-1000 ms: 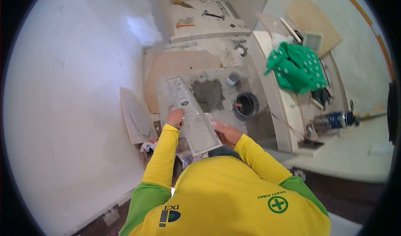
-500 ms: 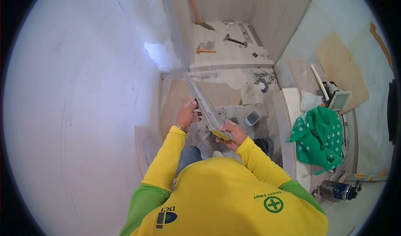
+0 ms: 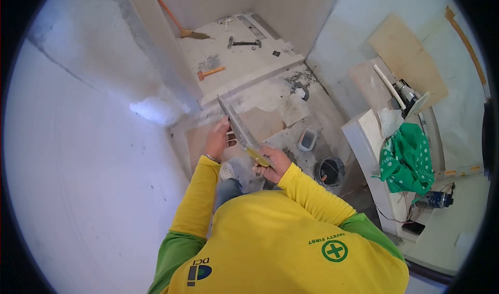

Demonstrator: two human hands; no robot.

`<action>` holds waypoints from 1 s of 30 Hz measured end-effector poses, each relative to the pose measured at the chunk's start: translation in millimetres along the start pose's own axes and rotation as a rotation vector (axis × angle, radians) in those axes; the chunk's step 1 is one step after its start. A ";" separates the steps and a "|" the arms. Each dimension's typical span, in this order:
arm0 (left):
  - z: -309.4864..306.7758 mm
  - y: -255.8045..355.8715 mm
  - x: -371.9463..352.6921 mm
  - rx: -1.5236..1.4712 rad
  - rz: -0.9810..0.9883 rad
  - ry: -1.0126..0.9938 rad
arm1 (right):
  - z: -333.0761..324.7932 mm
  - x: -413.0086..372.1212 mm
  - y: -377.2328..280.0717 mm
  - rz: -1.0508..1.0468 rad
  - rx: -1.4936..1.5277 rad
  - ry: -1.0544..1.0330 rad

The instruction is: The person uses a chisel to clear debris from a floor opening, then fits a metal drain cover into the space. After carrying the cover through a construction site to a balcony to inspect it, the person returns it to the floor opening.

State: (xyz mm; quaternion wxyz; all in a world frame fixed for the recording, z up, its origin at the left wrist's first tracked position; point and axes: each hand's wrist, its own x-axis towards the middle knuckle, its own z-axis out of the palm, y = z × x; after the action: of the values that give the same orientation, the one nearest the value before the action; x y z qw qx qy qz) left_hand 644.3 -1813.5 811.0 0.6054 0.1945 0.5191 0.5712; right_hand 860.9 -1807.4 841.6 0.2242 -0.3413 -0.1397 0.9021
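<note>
A long grey trowel-like tool (image 3: 240,127) with a yellow part at its near end slants across the middle of the view. My right hand (image 3: 273,164) is closed round that yellow end. Beside the tool's left edge, about midway along it, is my left hand (image 3: 219,138), with its fingers apart and partly behind the tool; whether they touch it is unclear. Below the hands, a piece of brown board (image 3: 257,121) lies on the floor.
Right of the hands stand a small white container (image 3: 307,139) and a black bucket (image 3: 330,170). A green dotted bag (image 3: 408,159) rests on the ledge at right. Ahead are an orange-handled hammer (image 3: 210,73), a black hammer (image 3: 244,43) and a broom (image 3: 193,34). A wall is at left.
The view has turned, so the raised floor and its tools appear further left. More of the black bucket shows. My right hand still holds the tool, and a white shoe now shows below my left hand.
</note>
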 end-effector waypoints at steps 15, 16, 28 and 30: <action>-48.4 97.2 139.3 0.222 -0.088 -0.145 | 95.0 115.1 -25.5 -0.165 0.233 0.074; -46.6 102.3 140.5 0.269 -0.121 -0.137 | 94.1 116.3 -26.9 -0.170 0.239 0.076; -52.1 110.0 177.3 0.219 -0.142 -0.121 | 52.9 107.2 -31.5 -0.276 0.046 0.038; -69.0 107.1 194.6 0.222 -0.106 -0.049 | 45.0 84.4 -31.3 -0.245 0.159 -0.074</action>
State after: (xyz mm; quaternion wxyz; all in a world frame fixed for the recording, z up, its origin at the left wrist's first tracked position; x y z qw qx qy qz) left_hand 495.9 -1635.1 794.1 0.6221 0.2464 0.5736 0.4725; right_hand 783.9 -1742.8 840.3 0.3534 -0.2692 -0.1164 0.8883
